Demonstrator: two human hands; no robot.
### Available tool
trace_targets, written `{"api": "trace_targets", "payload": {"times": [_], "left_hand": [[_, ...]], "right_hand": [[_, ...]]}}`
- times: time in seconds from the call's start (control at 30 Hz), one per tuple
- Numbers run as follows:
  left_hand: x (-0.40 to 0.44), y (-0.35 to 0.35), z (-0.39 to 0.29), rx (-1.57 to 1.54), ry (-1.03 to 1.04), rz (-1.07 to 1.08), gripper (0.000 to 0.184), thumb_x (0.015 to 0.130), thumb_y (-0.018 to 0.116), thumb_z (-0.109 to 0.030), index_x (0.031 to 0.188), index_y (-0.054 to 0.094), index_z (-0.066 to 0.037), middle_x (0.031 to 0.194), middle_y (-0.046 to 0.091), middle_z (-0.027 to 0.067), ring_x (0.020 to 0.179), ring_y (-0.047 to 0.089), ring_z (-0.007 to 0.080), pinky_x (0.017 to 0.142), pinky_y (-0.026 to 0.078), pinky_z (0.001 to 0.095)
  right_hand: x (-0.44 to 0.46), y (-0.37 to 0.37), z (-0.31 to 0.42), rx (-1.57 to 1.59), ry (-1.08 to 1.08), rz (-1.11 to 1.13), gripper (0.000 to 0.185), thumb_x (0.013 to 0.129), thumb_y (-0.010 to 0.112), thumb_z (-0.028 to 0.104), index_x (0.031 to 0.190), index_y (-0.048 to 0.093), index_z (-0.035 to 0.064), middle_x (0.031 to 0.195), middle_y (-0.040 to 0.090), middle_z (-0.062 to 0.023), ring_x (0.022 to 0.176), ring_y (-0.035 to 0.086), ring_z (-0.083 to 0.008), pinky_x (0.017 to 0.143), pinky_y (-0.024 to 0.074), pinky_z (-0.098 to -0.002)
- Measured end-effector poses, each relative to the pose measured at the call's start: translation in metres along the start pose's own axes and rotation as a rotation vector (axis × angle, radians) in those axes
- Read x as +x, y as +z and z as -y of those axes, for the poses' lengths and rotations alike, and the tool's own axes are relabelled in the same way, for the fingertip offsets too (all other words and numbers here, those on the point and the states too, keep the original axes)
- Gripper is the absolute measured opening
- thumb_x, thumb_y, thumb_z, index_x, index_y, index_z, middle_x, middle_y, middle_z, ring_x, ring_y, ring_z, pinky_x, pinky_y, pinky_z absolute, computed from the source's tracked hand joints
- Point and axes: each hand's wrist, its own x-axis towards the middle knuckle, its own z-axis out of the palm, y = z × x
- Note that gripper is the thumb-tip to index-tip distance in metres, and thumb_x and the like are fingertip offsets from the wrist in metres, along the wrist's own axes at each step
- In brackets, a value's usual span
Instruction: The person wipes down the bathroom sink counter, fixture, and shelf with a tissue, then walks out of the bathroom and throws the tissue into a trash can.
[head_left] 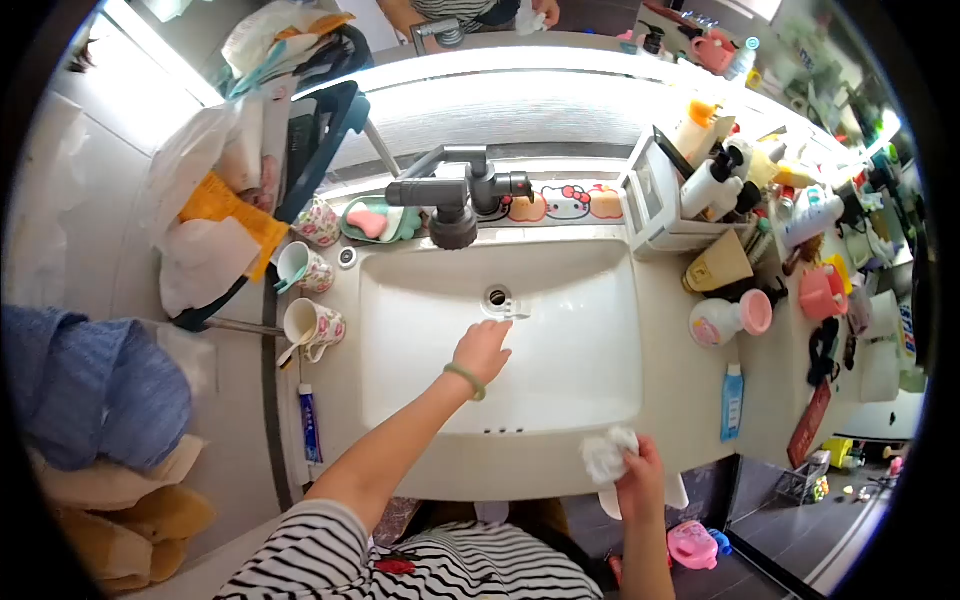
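Observation:
My left hand (pixel 483 350), with a green bangle on its wrist, reaches into the white sink (pixel 585 375). Its fingertips are at a small whitish piece (pixel 515 309) beside the drain hole (pixel 497 297); whether they touch it is unclear. The thumb stands apart from the fingers, which point down toward the basin. In my right hand (pixel 643 475), above the counter's front edge, is a crumpled white tissue (pixel 607 456), pinched between thumb and fingers. A dark grey faucet (pixel 455 205) stands behind the basin.
Floral cups (pixel 313 325) and a toothpaste tube (pixel 310 425) line the left side. A soap dish (pixel 380 222) sits behind. Bottles crowd a white rack (pixel 655 205) at right, near a pink-capped bottle (pixel 722 320) and a blue tube (pixel 732 402). Blue cloth (pixel 95 385) hangs left.

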Motion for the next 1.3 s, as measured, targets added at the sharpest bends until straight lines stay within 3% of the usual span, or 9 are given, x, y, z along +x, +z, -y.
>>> {"api": "trace_targets", "payload": {"times": [0.27, 0.47, 0.57, 0.63, 0.7, 0.83, 0.93, 1.07, 1.3], "left_hand": [[0.090, 0.080, 0.039, 0.345, 0.091, -0.140, 0.034, 0.073, 0.064, -0.010, 0.106, 0.057, -0.007, 0.099, 0.057, 0.0146, 0.097, 0.054, 0.0320, 0.083, 0.044, 0.0427], [0.043, 0.080, 0.031, 0.306, -0.014, 0.084, 0.014, 0.083, 0.047, -0.015, 0.088, 0.059, -0.009, 0.087, 0.061, 0.0122, 0.086, 0.059, 0.0277, 0.074, 0.043, 0.0438], [-0.020, 0.014, -0.014, 0.116, 0.061, 0.094, 0.014, 0.078, 0.057, -0.017, 0.091, 0.058, -0.010, 0.090, 0.061, 0.0087, 0.093, 0.057, 0.0263, 0.082, 0.040, 0.0449], [-0.068, -0.017, -0.029, -0.018, 0.260, -0.237, 0.025, 0.074, 0.064, -0.018, 0.097, 0.058, -0.013, 0.095, 0.058, 0.0055, 0.098, 0.055, 0.0240, 0.088, 0.037, 0.0449], [-0.103, -0.086, -0.061, -0.004, 0.260, -0.262, 0.033, 0.072, 0.067, -0.018, 0.104, 0.057, -0.016, 0.100, 0.056, 0.0028, 0.102, 0.052, 0.0204, 0.093, 0.034, 0.0455], [-0.129, -0.208, -0.082, 0.337, 0.383, -0.650, 0.033, 0.074, 0.066, -0.018, 0.105, 0.055, -0.015, 0.101, 0.055, 0.0022, 0.099, 0.052, 0.0190, 0.092, 0.032, 0.0466], [-0.118, -0.279, -0.081, 0.480, 0.235, -0.852, 0.038, 0.065, 0.071, -0.009, 0.100, 0.057, -0.013, 0.099, 0.058, 0.0035, 0.100, 0.054, 0.0239, 0.087, 0.036, 0.0404], [-0.066, -0.332, -0.062, 0.504, 0.199, -0.889, 0.029, 0.071, 0.067, -0.013, 0.098, 0.058, -0.009, 0.092, 0.059, 0.0078, 0.095, 0.055, 0.0283, 0.085, 0.039, 0.0418], [0.019, -0.363, -0.047, 0.705, 0.039, -0.654, 0.016, 0.077, 0.063, -0.016, 0.091, 0.061, -0.008, 0.087, 0.062, 0.0102, 0.093, 0.058, 0.0292, 0.080, 0.046, 0.0398]], "right_hand": [[-0.017, -0.037, -0.027, 0.022, 0.032, -0.153, 0.034, 0.077, 0.056, 0.005, 0.110, 0.049, 0.0018, 0.105, 0.058, -0.0107, 0.099, 0.057, -0.0221, 0.089, 0.0464, -0.0378], [-0.042, 0.022, -0.003, 0.054, 0.106, -0.171, 0.038, 0.083, 0.050, 0.001, 0.121, 0.046, -0.0007, 0.115, 0.056, -0.0132, 0.106, 0.055, -0.0247, 0.089, 0.0474, -0.0367], [-0.040, 0.048, 0.012, 0.026, 0.088, -0.081, 0.037, 0.083, 0.049, -0.001, 0.120, 0.047, -0.0013, 0.114, 0.057, -0.0132, 0.105, 0.056, -0.0239, 0.088, 0.0478, -0.0366], [-0.042, 0.057, 0.018, 0.017, 0.064, -0.031, 0.036, 0.083, 0.049, -0.001, 0.119, 0.047, -0.0017, 0.114, 0.057, -0.0131, 0.104, 0.056, -0.0234, 0.087, 0.0479, -0.0366], [-0.041, 0.068, 0.024, -0.012, 0.021, 0.035, 0.035, 0.082, 0.050, -0.001, 0.117, 0.048, -0.0018, 0.112, 0.058, -0.0131, 0.104, 0.056, -0.0223, 0.087, 0.0480, -0.0357], [-0.034, 0.078, 0.020, 0.026, 0.026, 0.159, 0.034, 0.082, 0.051, 0.000, 0.116, 0.049, -0.0025, 0.111, 0.058, -0.0132, 0.104, 0.056, -0.0223, 0.088, 0.0475, -0.0351], [-0.037, 0.091, 0.012, 0.007, 0.060, 0.246, 0.029, 0.085, 0.051, 0.003, 0.114, 0.052, 0.0000, 0.112, 0.058, -0.0125, 0.104, 0.056, -0.0231, 0.089, 0.0460, -0.0334], [-0.019, 0.090, -0.004, 0.017, 0.036, 0.351, 0.027, 0.079, 0.051, 0.004, 0.106, 0.049, 0.0010, 0.105, 0.058, -0.0155, 0.098, 0.058, -0.0265, 0.086, 0.0492, -0.0436], [-0.021, 0.074, -0.015, 0.020, 0.106, 0.264, 0.026, 0.079, 0.050, 0.004, 0.106, 0.050, 0.0016, 0.104, 0.059, -0.0147, 0.096, 0.060, -0.0259, 0.083, 0.0509, -0.0418]]}}
